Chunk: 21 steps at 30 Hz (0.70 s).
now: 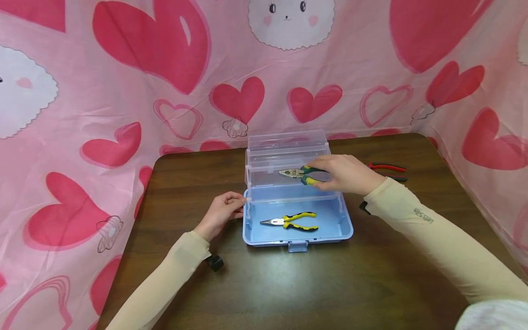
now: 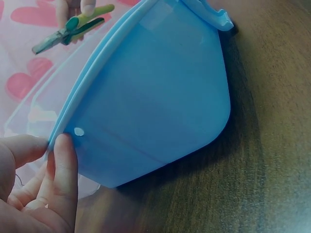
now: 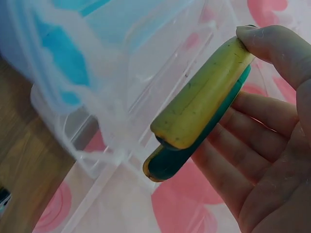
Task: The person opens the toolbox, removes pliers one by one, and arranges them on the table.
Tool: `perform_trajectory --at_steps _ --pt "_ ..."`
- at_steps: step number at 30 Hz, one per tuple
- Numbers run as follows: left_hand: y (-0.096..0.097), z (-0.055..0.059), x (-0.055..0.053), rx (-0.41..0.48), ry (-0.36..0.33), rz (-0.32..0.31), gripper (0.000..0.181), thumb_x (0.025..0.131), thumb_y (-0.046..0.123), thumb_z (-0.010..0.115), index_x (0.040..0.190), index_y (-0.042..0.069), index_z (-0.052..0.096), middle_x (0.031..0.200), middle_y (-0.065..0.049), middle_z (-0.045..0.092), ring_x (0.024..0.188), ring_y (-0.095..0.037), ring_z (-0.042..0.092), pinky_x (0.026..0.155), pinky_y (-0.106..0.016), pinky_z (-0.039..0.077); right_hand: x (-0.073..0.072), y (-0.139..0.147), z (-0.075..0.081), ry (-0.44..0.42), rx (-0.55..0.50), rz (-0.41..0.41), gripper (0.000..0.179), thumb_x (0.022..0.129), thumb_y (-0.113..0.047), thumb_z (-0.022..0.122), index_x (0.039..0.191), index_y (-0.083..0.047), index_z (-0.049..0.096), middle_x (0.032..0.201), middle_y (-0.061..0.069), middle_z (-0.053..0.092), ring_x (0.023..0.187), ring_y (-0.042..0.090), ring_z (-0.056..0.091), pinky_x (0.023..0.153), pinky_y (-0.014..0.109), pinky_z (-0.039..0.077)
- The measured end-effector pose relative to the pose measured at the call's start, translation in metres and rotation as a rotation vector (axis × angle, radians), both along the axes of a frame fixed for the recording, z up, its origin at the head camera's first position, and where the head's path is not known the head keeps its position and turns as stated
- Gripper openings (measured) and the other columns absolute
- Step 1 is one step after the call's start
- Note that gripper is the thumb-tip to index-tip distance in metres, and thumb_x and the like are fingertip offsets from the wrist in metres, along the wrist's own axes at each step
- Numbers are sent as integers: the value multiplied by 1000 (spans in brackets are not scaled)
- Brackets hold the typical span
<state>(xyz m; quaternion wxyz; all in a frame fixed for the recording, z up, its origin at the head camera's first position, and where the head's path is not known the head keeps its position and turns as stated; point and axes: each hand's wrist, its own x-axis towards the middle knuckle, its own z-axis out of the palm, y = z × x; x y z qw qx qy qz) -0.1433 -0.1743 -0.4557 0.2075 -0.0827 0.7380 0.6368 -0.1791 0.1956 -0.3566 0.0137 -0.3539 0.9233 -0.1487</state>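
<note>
My right hand [image 1: 344, 173] holds a pair of combination pliers [image 1: 293, 173] by its green and yellow handles, over the back of the blue toolbox [image 1: 297, 243]. In the right wrist view the thumb and fingers grip the handles [image 3: 199, 102], their ends pointing away from the palm. My left hand [image 1: 222, 211] pinches the rim at the toolbox's left side; in the left wrist view thumb and forefinger meet on that rim [image 2: 73, 109]. Inside the box lie long-nose pliers [image 1: 284, 221] with yellow and black handles, jaws to the left. The clear lid and tray [image 1: 288, 142] stand raised behind.
Another tool with red and black handles [image 1: 387, 167] lies on the brown wooden table [image 1: 198, 174] behind my right forearm, partly hidden. A pink heart-patterned cloth [image 1: 231, 55] hangs around the table's back and sides. The box's front latch [image 1: 298, 247] hangs down.
</note>
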Motion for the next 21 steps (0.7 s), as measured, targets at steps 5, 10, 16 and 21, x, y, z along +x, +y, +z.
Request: perform_trajectory --at_steps 5,10,16,21 --pt "-1 0 1 8 -6 -4 37 102 25 70 129 1 63 111 -12 75 88 -20 69 83 -28 62 1 15 2 -4 -31 -21 61 87 -23 86 142 -9 64 134 12 69 108 28 70 88 50 61" --pt "-1 -1 2 13 -8 -11 38 102 26 70 130 1 63 111 -11 74 90 -21 69 86 -28 61 5 32 1 -16 -30 -84 63 85 -23 88 141 -9 65 131 12 69 110 30 69 93 54 59" --pt "-1 -2 2 4 -18 -12 39 101 26 71 130 2 63 113 -11 74 92 -22 69 89 -30 61 12 55 -2 4 -27 -126 54 85 -23 88 133 -7 70 125 9 71 105 26 68 92 53 59" --pt "0 -3 1 15 -11 -11 38 100 25 72 127 0 61 104 -9 75 85 -19 68 85 -28 62 15 75 -6 -1 -33 -172 51 85 -23 88 131 -9 71 122 7 71 101 24 67 92 53 59"
